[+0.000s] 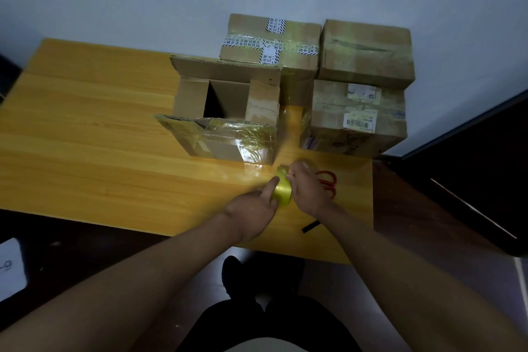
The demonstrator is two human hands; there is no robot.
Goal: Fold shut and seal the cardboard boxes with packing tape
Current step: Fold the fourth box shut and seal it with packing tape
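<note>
Both hands, left hand [258, 203] and right hand [307, 184], grip the tape roll [281, 187] (yellowish), freeing its end; next, probably folding the open box [225, 111].

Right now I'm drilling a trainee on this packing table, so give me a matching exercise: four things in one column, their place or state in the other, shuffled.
Things:
1. tape roll
2. scissors
3. open box
4. barcode-label box

Places or states:
A. flaps still up
B. held between left hand and right hand
C. closed, right of the open box
D. lying on the table, right of the right hand

Pairs: 1-B, 2-D, 3-A, 4-C
</note>
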